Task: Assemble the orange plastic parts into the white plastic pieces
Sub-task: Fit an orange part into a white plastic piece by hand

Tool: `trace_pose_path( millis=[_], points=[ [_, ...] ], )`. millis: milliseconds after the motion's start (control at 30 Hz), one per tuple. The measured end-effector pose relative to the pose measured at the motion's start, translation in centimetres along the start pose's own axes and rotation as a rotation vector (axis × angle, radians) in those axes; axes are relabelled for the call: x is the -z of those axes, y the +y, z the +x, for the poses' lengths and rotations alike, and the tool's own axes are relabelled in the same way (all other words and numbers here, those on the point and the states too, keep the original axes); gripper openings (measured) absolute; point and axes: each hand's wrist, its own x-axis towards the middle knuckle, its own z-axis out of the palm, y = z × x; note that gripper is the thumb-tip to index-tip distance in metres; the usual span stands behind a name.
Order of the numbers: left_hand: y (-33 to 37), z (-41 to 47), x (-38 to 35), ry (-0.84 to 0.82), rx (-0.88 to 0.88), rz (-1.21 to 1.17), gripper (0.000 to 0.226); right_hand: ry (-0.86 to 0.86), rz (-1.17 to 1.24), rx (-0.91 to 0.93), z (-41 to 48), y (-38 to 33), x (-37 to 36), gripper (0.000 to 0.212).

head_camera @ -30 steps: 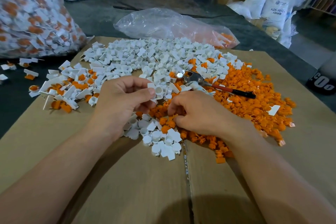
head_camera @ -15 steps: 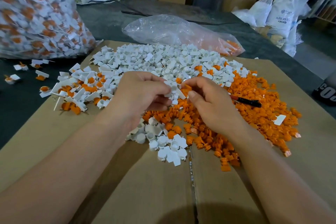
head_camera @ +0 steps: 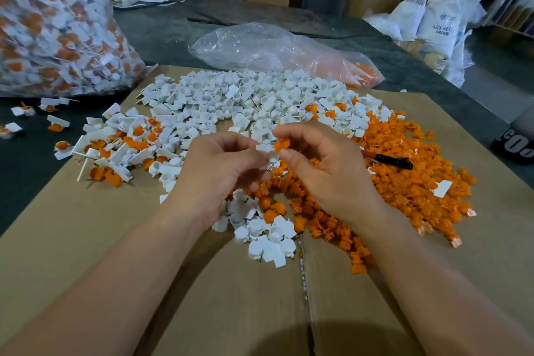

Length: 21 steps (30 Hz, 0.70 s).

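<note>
Our right hand (head_camera: 326,173) has lifted off the orange heap (head_camera: 410,185) and come up to meet our left hand (head_camera: 225,170); the two now close in together above the cardboard sheet (head_camera: 86,254). Nearest us, just under the wrists, lies a small cluster of white pieces (head_camera: 268,237), kept within easy reach. The left hand's thumb and curled fingers grip one white piece (head_camera: 266,153). The right hand pinches an orange part (head_camera: 281,144) between thumb and forefinger, right against the white piece's edge, ready, we judge, for pressing in. Left of the left hand sit finished pairs (head_camera: 115,153), set apart from loose stock. Just beyond the right hand lies a black-handled tool (head_camera: 390,161). Beyond both hands spreads the main white heap (head_camera: 254,101), then a clear bag (head_camera: 260,46). Far left on the dark tabletop (head_camera: 161,29) stands a bulging bag of assembled pieces (head_camera: 52,23).
</note>
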Motion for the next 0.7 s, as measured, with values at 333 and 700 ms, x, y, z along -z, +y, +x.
trace_pose_path(
  millis=[333,700],
  points=[
    [0.02,0.08,-0.14,-0.017,0.005,-0.06,0.011,-0.014,-0.095,0.134,-0.02,0.21,-0.24,0.032],
    [0.05,-0.14,0.01,-0.037,-0.044,-0.057,0.009,0.089,0.057,0.003,0.0,0.02,0.1,0.025]
  ],
)
